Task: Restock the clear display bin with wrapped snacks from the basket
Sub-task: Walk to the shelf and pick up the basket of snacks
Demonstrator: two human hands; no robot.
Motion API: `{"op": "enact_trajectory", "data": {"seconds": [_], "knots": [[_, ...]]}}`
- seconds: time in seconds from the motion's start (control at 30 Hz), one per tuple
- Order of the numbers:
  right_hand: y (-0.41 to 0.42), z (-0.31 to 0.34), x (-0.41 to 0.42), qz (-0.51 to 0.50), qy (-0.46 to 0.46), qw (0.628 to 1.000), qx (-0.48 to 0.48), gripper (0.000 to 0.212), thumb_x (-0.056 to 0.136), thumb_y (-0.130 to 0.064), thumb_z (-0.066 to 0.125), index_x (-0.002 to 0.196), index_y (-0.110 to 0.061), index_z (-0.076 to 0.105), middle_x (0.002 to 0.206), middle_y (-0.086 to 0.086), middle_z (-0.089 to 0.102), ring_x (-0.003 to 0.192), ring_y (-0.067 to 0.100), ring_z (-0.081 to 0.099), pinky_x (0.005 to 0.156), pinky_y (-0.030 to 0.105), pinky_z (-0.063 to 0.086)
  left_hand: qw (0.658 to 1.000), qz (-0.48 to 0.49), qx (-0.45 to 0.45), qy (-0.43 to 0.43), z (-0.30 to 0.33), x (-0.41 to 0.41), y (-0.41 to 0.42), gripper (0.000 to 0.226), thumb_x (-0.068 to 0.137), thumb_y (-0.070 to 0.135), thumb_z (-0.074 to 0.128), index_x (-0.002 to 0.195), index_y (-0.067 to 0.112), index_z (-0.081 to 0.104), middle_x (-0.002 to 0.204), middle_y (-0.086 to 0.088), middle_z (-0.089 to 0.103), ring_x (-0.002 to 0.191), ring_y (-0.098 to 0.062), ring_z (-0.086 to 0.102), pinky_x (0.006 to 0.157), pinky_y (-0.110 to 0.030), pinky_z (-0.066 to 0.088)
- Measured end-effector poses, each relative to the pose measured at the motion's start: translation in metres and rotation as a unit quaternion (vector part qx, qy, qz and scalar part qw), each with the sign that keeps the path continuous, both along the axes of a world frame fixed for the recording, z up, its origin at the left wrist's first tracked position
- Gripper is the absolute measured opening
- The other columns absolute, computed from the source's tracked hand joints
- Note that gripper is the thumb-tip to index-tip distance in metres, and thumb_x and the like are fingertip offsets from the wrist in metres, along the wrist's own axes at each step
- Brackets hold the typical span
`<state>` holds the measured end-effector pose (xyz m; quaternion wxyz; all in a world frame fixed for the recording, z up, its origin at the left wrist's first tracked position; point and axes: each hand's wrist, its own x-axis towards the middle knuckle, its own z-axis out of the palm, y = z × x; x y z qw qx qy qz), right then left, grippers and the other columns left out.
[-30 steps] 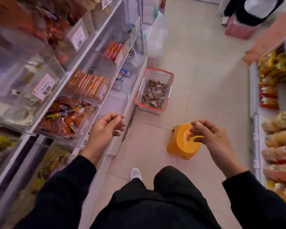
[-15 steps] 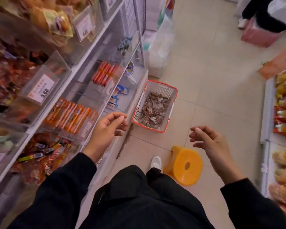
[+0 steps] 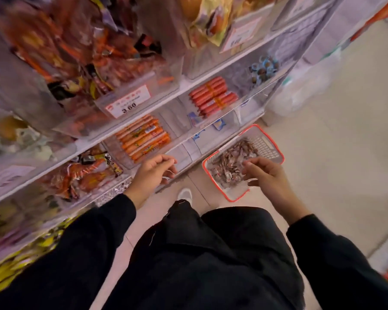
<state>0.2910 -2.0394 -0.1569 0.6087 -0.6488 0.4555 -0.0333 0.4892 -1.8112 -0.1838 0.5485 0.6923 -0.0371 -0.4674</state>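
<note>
Both the left hand (image 3: 154, 175) and right hand (image 3: 261, 173) hung loosely curled and empty over the basket (image 3: 232, 196), seemingly before scooping wrapped snacks (image 3: 230, 159).

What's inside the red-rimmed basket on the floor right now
The basket holds a heap of small brown wrapped snacks, piled toward its near end. The right hand hangs over that end and hides the snacks beneath it.
</note>
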Motion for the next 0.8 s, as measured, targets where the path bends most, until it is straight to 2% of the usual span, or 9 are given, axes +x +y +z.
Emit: {"op": "enact_trajectory", "data": {"seconds": [0.07,0.2,0.37,0.5,0.57,0.63,0.67,0.73,0.8], "knots": [[-0.01,-0.007,0.013,0.04,0.017,0.999,0.005,0.012,0.096,-0.009,0.059,0.09,-0.005,0.068,0.074,0.006,0.067,0.062,0.011,0.061,0.057,0.022,0.051,1.0,0.016,0.024,0.011,-0.01,-0.004,-0.007,0.026,0.099,0.019,0.056,0.081,0.026,0.072,0.072,0.004,0.069,0.064,-0.009,0.063,0.053,-0.018,0.047],[-0.03,-0.046,0.028,0.128,0.089,0.988,0.018,0.015,0.095,-0.011,0.059,0.092,0.0,0.068,0.075,0.009,0.067,0.066,0.019,0.061,0.061,0.031,0.049,0.997,0.015,0.076,0.023,-0.038,-0.026,-0.025,0.015,0.099,0.021,0.057,0.09,0.016,0.068,0.078,-0.003,0.068,0.07,-0.013,0.061,0.059,-0.022,0.046],[-0.05,-0.144,0.015,0.203,0.179,0.96,0.077,0.014,0.098,-0.009,0.053,0.089,-0.008,0.063,0.079,0.014,0.062,0.062,0.02,0.057,0.056,0.027,0.047,0.984,0.023,0.171,0.049,-0.116,-0.078,-0.046,0.014,0.099,0.022,0.055,0.094,0.013,0.064,0.083,-0.008,0.066,0.069,-0.015,0.061,0.056,-0.019,0.047],[-0.065,-0.279,0.002,0.242,0.252,0.927,0.135,0.013,0.099,-0.006,0.046,0.093,-0.01,0.057,0.078,0.008,0.055,0.059,0.014,0.048,0.054,0.024,0.04,0.963,0.002,0.255,0.083,-0.242,-0.123,-0.053,0.024,0.099,0.027,0.053,0.097,0.006,0.064,0.089,-0.009,0.07,0.08,-0.021,0.066,0.069,-0.029,0.052],[-0.073,-0.361,-0.005,0.292,0.268,0.913,0.098,0.012,0.101,-0.016,0.044,0.105,-0.019,0.055,0.089,-0.001,0.05,0.065,0.001,0.039,0.059,0.015,0.032,0.961,0.014,0.261,0.089,-0.314,-0.14,-0.065,0.024,0.098,0.025,0.053,0.103,0.005,0.065,0.089,-0.009,0.07,0.079,-0.023,0.067,0.066,-0.028,0.051],[-0.08,-0.442,-0.007,0.336,0.255,0.906,0.021,0.028,0.101,-0.023,0.046,0.128,-0.019,0.054,0.105,-0.004,0.046,0.071,-0.005,0.037,0.066,0.01,0.03,0.96,0.048,0.249,0.117,-0.388,-0.151,-0.079,0.013,0.097,0.028,0.054,0.1,0.021,0.065,0.095,-0.005,0.071,0.078,-0.018,0.067,0.061,-0.026,0.049],[-0.079,-0.48,-0.009,0.352,0.245,0.903,0.005,0.035,0.101,-0.025,0.047,0.135,-0.015,0.052,0.108,-0.003,0.045,0.075,0.001,0.043,0.07,0.014,0.034,0.961,0.062,0.237,0.125,-0.425,-0.155,-0.086,0.009,0.096,0.031,0.055,0.098,0.028,0.064,0.099,-0.001,0.07,0.081,-0.015,0.068,0.062,-0.026,0.049],[-0.072,-0.548,-0.014,0.352,0.221,0.909,-0.026,0.038,0.101,-0.028,0.047,0.135,-0.012,0.05,0.105,-0.001,0.047,0.088,0.014,0.047,0.078,0.028,0.038,0.969,0.063,0.204,0.122,-0.491,-0.16,-0.096,0.008,0.097,0.037,0.055,0.101,0.036,0.061,0.108,0.005,0.067,0.093,-0.01,0.067,0.068,-0.026,0.052],[-0.067,-0.604,-0.016,0.337,0.193,0.92,-0.051,0.037,0.102,-0.031,0.044,0.133,-0.013,0.052,0.105,-0.001,0.051,0.094,0.016,0.049,0.084,0.029,0.04,0.975,0.057,0.178,0.123,-0.547,-0.159,-0.103,0.012,0.097,0.04,0.055,0.108,0.037,0.059,0.114,0.009,0.064,0.1,-0.008,0.064,0.075,-0.027,0.055]]}}
